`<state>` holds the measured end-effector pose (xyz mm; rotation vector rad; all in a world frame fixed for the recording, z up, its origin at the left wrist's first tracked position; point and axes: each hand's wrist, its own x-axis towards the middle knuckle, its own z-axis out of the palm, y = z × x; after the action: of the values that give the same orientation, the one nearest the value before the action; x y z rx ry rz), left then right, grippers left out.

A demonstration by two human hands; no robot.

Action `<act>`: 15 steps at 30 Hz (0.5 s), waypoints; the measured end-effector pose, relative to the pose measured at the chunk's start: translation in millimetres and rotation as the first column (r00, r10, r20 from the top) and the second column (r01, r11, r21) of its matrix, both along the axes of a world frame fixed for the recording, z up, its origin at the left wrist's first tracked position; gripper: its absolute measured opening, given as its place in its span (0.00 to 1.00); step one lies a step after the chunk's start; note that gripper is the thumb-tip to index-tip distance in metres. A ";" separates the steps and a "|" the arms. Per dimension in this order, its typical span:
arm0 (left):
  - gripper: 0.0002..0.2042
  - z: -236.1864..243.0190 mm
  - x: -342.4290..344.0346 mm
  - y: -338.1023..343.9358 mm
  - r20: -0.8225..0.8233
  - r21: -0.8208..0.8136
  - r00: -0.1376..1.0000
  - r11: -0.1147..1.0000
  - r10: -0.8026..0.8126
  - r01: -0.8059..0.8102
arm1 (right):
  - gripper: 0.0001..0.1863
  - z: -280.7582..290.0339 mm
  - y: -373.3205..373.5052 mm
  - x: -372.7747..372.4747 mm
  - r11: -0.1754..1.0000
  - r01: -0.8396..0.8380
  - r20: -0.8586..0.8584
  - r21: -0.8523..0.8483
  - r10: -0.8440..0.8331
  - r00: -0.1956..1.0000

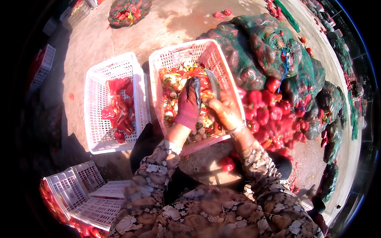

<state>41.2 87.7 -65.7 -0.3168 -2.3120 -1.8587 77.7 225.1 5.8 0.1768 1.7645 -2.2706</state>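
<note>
Over a pink basket (159, 99) of seeds, cores and pepper scraps, my left hand (189, 102), in a maroon and black glove, is closed, with what it holds hidden. Beside it my bare right hand (221, 109) grips a knife, its curved grey blade (212, 81) pointing away from me, thumb toward the left hand. To the left stands a white basket (92, 107) holding cut red pepper pieces (118, 109). A pile of whole red peppers (265, 113) lies to the right of the pink basket.
Green mesh sacks of peppers (274, 49) line the right side; another sack (129, 10) lies at the back. More crates stand at the far left (41, 65) and lower left (85, 194). Loose peppers (227, 163) lie on the concrete floor (87, 41) near my legs.
</note>
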 end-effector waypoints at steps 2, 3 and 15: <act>0.20 6.7 4.1 6.3 0.056 0.011 0.998 0.999 0.030 -0.031 | 0.13 -10.0 -1.0 2.4 0.990 0.090 0.082 -0.104 -0.082 0.993; 0.20 6.6 4.7 8.1 0.076 0.054 0.995 0.996 0.062 -0.066 | 0.13 -12.9 -2.0 3.0 0.982 0.132 0.133 -0.135 -0.115 0.985; 0.20 10.8 17.4 18.9 -0.112 -0.042 0.974 0.978 0.197 -0.203 | 0.12 -12.2 -5.3 16.5 0.847 0.279 0.420 -0.453 -0.073 0.905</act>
<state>58.6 106.6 -54.8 -0.1777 -2.2333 -1.6460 94.2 219.8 -6.5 0.6606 0.9472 -2.5182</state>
